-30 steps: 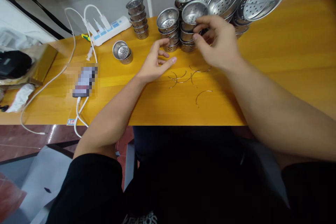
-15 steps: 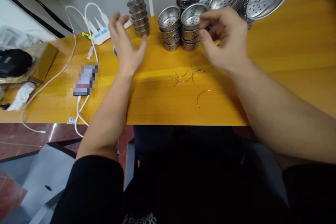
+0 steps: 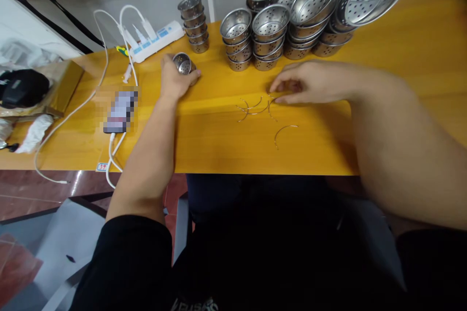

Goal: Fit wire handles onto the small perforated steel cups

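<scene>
A small perforated metal cup (image 3: 183,63) sits in my left hand (image 3: 174,80), whose thumb and fingers curl round its sides near the power strip. Over at the right, my right hand (image 3: 297,82) is low on the table, thumb and forefinger a little apart at the edge of a loose group of thin curved wires (image 3: 251,110). Its palm hides part of those wires; no grip on one shows. One more curved wire (image 3: 285,128) lies separately, nearer the table's front edge.
Behind my hands stand a narrow stack of small perforated cups (image 3: 193,24) and several stacks of wider perforated cups (image 3: 270,34), some tilted. To the left are a power strip (image 3: 156,43), white cables, a phone (image 3: 120,112) and a cardboard box (image 3: 63,82).
My left hand has come down and closed round the small cup. My right hand has dropped from beside the wide cups to the wires on the table.
</scene>
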A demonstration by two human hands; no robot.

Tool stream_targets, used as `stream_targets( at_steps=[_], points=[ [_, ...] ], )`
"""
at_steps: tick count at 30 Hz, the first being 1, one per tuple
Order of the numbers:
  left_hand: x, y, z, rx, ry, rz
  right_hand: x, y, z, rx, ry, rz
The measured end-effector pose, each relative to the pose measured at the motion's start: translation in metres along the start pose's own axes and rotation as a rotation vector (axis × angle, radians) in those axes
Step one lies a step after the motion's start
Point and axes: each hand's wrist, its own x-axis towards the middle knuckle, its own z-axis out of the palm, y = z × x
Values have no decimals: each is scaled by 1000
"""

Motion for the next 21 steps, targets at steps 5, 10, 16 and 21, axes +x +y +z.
stream_targets(
  at_steps=[5, 10, 16, 21],
  points=[
    [17, -56, 12, 69, -124, -112, 10, 4, 17, 19, -29, -62],
    [19, -141, 33, 22, 237, -288, 16, 6, 25, -5, -32, -80],
    [21, -150, 38, -100, 382, -181, 20, 0, 30, -61, -14, -92],
    [23, -120, 37, 9, 304, -194, 16, -12, 29, -84, -25, -74]
  ],
)
